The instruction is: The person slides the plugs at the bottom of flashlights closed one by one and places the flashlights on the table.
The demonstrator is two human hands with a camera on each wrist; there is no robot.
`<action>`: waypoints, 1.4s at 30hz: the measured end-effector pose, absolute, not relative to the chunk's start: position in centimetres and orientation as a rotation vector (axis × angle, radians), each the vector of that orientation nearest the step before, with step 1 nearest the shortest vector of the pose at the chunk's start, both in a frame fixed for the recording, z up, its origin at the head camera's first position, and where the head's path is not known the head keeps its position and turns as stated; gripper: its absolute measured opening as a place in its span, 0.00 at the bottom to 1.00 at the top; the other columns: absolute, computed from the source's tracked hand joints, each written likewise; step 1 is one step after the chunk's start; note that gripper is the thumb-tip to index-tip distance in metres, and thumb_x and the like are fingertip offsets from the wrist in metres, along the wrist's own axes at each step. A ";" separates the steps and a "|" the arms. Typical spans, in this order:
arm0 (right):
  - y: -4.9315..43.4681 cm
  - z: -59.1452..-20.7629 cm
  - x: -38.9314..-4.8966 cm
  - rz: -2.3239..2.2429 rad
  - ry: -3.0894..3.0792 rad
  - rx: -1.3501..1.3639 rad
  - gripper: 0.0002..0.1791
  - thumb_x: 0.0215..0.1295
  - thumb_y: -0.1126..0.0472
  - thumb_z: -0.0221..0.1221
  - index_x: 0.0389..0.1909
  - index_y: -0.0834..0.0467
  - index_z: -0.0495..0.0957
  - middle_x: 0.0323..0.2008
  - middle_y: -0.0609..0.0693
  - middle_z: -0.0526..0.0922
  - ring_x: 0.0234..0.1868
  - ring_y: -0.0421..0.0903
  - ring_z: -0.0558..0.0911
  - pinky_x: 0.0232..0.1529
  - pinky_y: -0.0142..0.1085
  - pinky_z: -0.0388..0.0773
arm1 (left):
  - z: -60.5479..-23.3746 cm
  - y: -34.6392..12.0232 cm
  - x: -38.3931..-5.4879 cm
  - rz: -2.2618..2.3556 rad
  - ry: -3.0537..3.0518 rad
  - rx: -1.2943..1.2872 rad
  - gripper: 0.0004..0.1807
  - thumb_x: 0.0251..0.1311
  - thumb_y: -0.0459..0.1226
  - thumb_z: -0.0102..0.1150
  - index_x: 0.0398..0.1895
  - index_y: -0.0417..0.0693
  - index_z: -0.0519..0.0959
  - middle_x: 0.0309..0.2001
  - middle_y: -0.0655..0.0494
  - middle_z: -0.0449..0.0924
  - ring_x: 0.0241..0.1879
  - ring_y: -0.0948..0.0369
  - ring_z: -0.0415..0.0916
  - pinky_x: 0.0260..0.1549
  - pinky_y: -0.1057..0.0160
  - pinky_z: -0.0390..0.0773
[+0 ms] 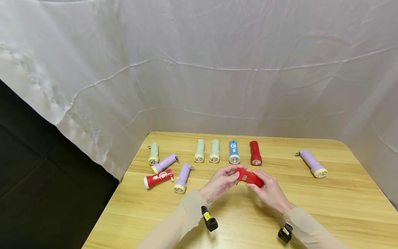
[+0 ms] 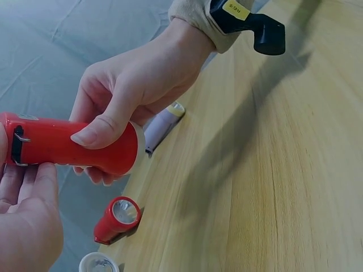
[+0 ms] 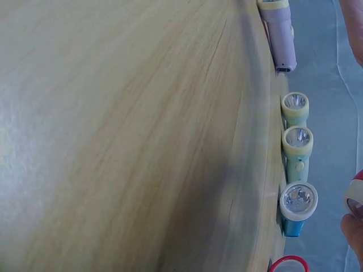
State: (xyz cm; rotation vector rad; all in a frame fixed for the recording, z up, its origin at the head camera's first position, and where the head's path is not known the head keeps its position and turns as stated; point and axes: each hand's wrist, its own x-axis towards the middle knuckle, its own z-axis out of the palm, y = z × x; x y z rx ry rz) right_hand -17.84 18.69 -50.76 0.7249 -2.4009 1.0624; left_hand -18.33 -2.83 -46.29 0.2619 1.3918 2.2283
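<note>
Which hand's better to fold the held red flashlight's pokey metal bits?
Probably the left hand: it sits beside the metal prongs, while the right hand grips the red flashlight nearer its pale rim.

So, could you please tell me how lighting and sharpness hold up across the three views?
Head view: fairly even light, a soft shadow on the table below the right hand; left wrist view: bluish-tinted curtain, a long dark shadow slanting across the table; right wrist view: pale glare at the left edge, a soft-edged dark patch lower down.
</note>
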 end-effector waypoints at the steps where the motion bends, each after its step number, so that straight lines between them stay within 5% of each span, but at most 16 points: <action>1: 18.7 -50.8 -17.8 1.064 -2.402 0.725 0.24 0.52 0.68 0.74 0.52 0.64 0.82 0.49 0.61 0.87 0.40 0.43 0.85 0.37 0.32 0.87 | -46.3 -2.8 -18.3 2.225 1.394 0.261 0.23 0.73 0.27 0.47 0.69 0.35 0.69 0.70 0.44 0.72 0.61 0.63 0.76 0.60 0.72 0.78; 28: 18.7 -51.1 -17.8 1.076 -2.392 0.726 0.25 0.50 0.69 0.74 0.52 0.64 0.83 0.49 0.61 0.87 0.41 0.46 0.85 0.36 0.32 0.87 | -46.1 -2.6 -18.4 2.218 1.445 0.251 0.23 0.72 0.27 0.49 0.69 0.30 0.67 0.70 0.36 0.70 0.56 0.65 0.78 0.58 0.71 0.79; 42: 18.7 -51.2 -17.8 1.064 -2.383 0.739 0.25 0.48 0.69 0.76 0.51 0.64 0.83 0.48 0.60 0.87 0.42 0.45 0.85 0.37 0.32 0.87 | -46.8 -2.4 -18.4 2.257 1.478 0.225 0.19 0.73 0.29 0.51 0.63 0.31 0.73 0.60 0.45 0.81 0.55 0.63 0.79 0.60 0.65 0.80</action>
